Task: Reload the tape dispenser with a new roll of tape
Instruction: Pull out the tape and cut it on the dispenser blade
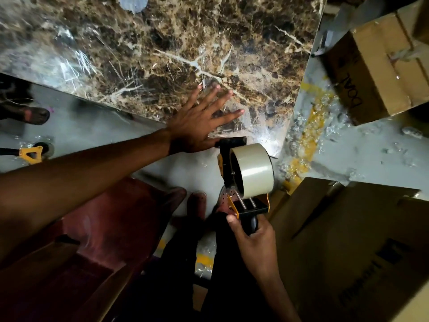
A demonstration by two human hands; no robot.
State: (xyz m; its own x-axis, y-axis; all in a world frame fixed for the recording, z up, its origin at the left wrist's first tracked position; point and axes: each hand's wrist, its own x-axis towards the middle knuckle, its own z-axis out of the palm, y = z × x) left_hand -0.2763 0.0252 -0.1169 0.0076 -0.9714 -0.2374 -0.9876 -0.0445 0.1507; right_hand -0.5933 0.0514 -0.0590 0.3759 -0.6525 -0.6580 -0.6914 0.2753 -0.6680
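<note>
The right hand (pixel 256 240) wraps its fingers (pixel 232 220) around the handle of the black and orange handheld tape dispenser (pixel 243 182), held in the air just off the edge of the brown marble-patterned counter (pixel 162 43). The cream-coloured roll of packing tape (pixel 254 170) sits on the dispenser's hub. The left hand (pixel 197 124) lies flat on the counter, fingers spread, beside the dispenser's front end. Brown cardboard boxes (pixel 348 240) stand nearby.

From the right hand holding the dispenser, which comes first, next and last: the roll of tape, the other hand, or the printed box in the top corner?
Measured from the right hand in the head view:
1. Roll of tape, mounted on the dispenser just above that hand.
2. Left hand, spread flat on the marble slab, farther up and left.
3. Printed cardboard box, far off at the upper right.
</note>
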